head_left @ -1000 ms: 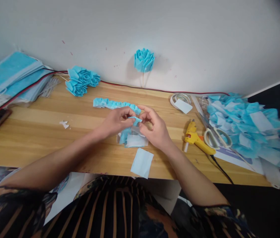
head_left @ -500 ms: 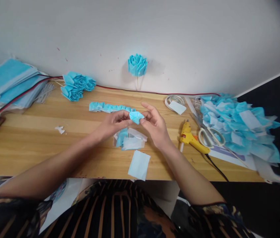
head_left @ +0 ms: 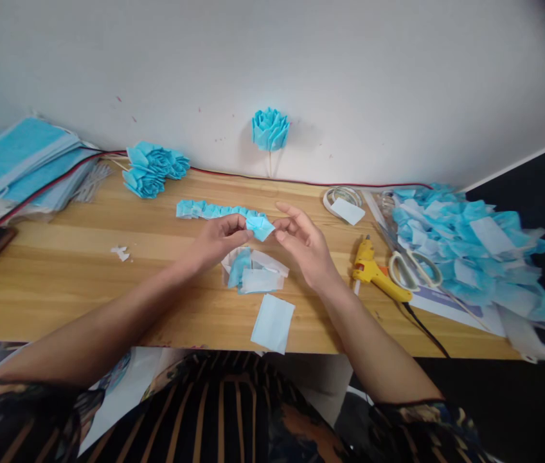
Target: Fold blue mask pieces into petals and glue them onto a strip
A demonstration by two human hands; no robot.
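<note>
My left hand [head_left: 218, 239] pinches a small folded piece of light-blue mask fabric [head_left: 259, 227] between thumb and fingers, its pointed corner turned right. Right beside that corner is my right hand [head_left: 305, 245], its thumb and fingers parted; whether a fingertip touches the fabric I cannot tell. Behind the hands runs a row of folded blue pieces [head_left: 212, 210]. Below them lie loose blue and white fabric scraps [head_left: 261, 280]. A flat pale-blue rectangle of fabric [head_left: 273, 323] rests near the table's front edge.
To the right are a yellow glue gun [head_left: 373, 270], scissors [head_left: 414, 269], a tape roll [head_left: 341, 195] and a heap of blue fabric pieces [head_left: 470, 244]. A blue fabric flower [head_left: 270, 130] stands by the wall. More flowers [head_left: 151, 168] and stacked masks [head_left: 22, 161] lie left.
The folded piece has turned and moved slightly left, staying in my left hand. My right fingers have come off its right side. The whole view has shifted a little.
</note>
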